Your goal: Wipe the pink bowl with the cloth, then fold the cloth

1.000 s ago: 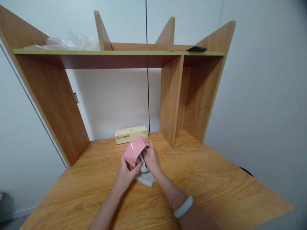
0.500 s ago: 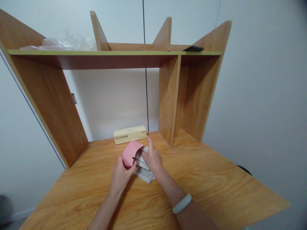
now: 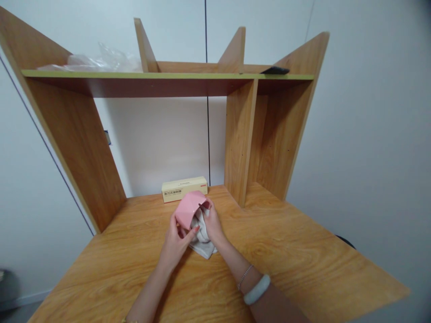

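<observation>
Head view: left hand curled closed around the pink bowl, tilted, mouth toward four o'clock. Right hand at that mouth with the grey cloth; fingertips hidden, closure cannot be told. Carton at bowl's twelve. Step, judged: wiping inside. Next calls for steady left hold, cloth against inner wall.

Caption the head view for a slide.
Left hand holding a tilted pink faceted bowl, right hand holding a grey cloth at its opening, before a cling-film box.
</observation>
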The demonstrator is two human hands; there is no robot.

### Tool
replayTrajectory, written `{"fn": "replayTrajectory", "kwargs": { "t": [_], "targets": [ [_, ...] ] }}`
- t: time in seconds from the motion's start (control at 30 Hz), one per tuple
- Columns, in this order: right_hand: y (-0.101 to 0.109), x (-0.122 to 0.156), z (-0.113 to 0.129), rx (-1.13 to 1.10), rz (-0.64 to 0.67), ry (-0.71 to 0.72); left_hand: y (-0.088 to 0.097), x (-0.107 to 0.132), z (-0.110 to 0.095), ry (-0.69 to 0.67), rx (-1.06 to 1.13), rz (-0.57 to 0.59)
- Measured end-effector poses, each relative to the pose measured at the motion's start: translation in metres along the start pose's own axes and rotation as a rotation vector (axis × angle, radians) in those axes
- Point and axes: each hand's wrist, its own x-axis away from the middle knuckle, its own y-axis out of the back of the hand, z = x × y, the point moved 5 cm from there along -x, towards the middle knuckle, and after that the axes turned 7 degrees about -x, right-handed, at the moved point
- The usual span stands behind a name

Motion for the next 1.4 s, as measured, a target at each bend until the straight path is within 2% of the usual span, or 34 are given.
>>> {"fn": "replayTrajectory", "kwargs": {
  "t": [0.1, 0.27, 0.43, 0.53, 0.6, 0.73, 0.83, 0.93, 1.03, 1.1, 1.17, 1.3, 1.4],
  "targets": [
    [-0.001, 0.001, 0.0, 0.0, 0.017, -0.035, 0.001, 0.0, 0.003, 0.01, -0.042, -0.036],
    [0.007, 0.001, 0.006, 0.3, 0.032, -0.127, 0.008, -0.001, 0.005, 0.048, -0.173, -0.102],
    [0.015, 0.0, 0.022, 0.655, 0.051, -0.048, 0.012, -0.001, 0.001, 0.056, -0.281, -0.101],
    [0.017, 0.0, 0.026, 0.735, 0.065, -0.014, 0.012, 0.001, -0.004, 0.042, -0.304, -0.088],
    [0.018, 0.0, 0.023, 0.689, 0.074, -0.029, 0.012, 0.002, -0.008, 0.03, -0.309, -0.074],
    [0.015, -0.003, 0.009, 0.451, 0.105, -0.088, 0.012, 0.001, -0.006, 0.02, -0.283, -0.077],
    [0.012, -0.004, 0.001, 0.294, 0.044, -0.102, 0.01, -0.002, 0.001, 0.006, -0.161, -0.094],
    [0.005, -0.004, -0.003, 0.116, -0.009, -0.077, 0.006, -0.003, 0.004, -0.015, -0.045, -0.088],
    [-0.004, -0.002, -0.002, -0.08, 0.031, -0.028, 0.001, -0.001, 0.002, -0.02, -0.019, -0.036],
    [-0.004, -0.001, -0.001, -0.103, 0.033, -0.027, 0.001, 0.0, -0.001, -0.021, -0.017, -0.031],
    [0.0, -0.001, 0.0, -0.012, 0.009, -0.05, 0.003, 0.0, -0.001, -0.016, -0.032, -0.057],
    [0.013, -0.002, 0.007, 0.318, -0.027, -0.077, 0.008, -0.002, 0.005, 0.032, -0.121, -0.102],
    [0.017, -0.003, 0.015, 0.576, 0.005, -0.056, 0.011, -0.003, 0.007, 0.049, -0.168, -0.107]
  ]
}}
